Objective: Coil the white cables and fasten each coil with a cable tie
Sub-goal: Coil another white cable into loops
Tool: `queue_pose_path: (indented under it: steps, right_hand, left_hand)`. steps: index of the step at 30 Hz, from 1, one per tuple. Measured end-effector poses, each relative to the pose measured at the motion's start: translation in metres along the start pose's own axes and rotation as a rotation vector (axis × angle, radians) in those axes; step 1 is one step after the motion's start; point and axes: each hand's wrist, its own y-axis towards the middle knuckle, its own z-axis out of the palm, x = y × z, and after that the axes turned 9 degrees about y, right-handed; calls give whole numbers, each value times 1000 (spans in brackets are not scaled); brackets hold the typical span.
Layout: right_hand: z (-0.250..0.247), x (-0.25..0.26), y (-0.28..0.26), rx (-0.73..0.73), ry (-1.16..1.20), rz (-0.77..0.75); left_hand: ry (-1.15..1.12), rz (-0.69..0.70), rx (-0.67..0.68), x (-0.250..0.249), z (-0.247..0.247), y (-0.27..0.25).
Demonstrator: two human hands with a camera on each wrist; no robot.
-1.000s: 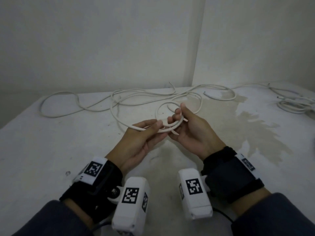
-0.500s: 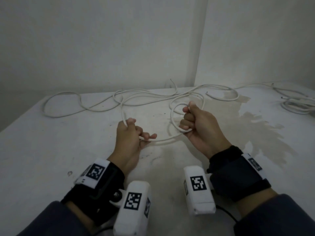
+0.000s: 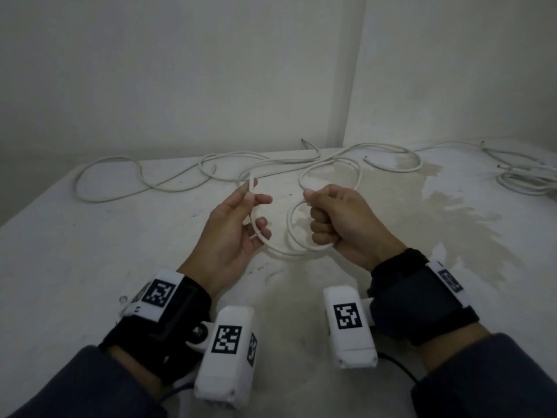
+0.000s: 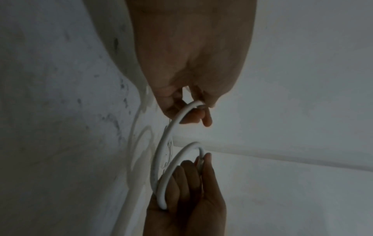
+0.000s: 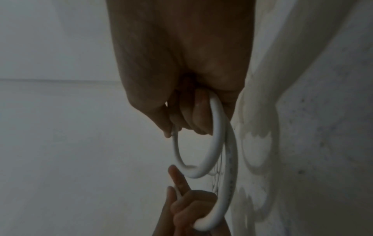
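Where the white cable (image 3: 294, 250) passed through the right hand (image 3: 340, 224), the curled fingers hid it, so how many turns lay inside that fist could not be told. In the left wrist view the left hand (image 4: 187, 52) was cut off by the top edge, and its palm covered most of its fingers. A bundle of cables (image 3: 526, 179) at the table's (image 3: 90, 267) far right ran out of the head view, too small to count its strands.
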Motion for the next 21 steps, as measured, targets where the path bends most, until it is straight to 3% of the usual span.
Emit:
queue_pose_path:
  steps: [5,8,14,18,21]
  right_hand:
    - [6,-3,-3,112,-124,17]
    - [8,-3,-5,127,-179,14]
    - [10,2,-2,121,48,145]
    - [9,0,-2,150,-5,61]
    - [8,-3,-2,176,-92,16]
  left_hand:
    - [64,5,-58,1,7,-3]
    - [-14,-41,-8,1,9,-2]
    - [62,-20,143,4,8,-4]
    - [137,-76,223,4,9,-10]
    - [232,-32,213,2,9,-11]
